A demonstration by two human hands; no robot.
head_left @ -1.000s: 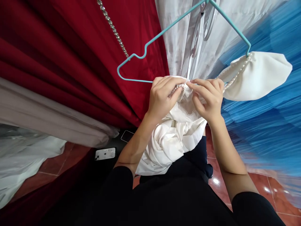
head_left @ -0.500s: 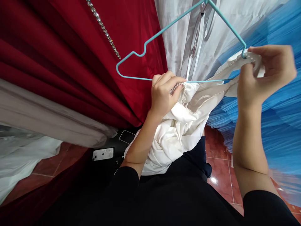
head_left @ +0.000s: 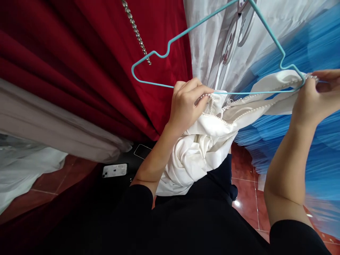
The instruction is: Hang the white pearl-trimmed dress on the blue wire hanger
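Note:
A light blue wire hanger (head_left: 198, 25) spans the upper middle. The white dress (head_left: 186, 161) with pearl-beaded edges lies bunched below it, over my lap. My left hand (head_left: 188, 102) pinches a beaded part of the dress at the hanger's bottom bar. At the right, my right hand (head_left: 318, 95) holds the dress's other beaded strap, stretched out beside the hanger's right end, which overlaps the strap. Part of my right hand is cut off by the frame edge.
Red fabric (head_left: 106, 53) hangs at the left, with a beaded strand (head_left: 136, 32) in front. White fabric (head_left: 202, 46) and blue tulle (head_left: 281, 145) hang behind and right. Two phones, one in a clear case (head_left: 114, 170), lie on a black surface. The floor is red tile (head_left: 244, 191).
My right hand has moved right and slightly down, drawing the strap out longer. The hanger's right corner now lies over the strap. My left hand keeps its grip.

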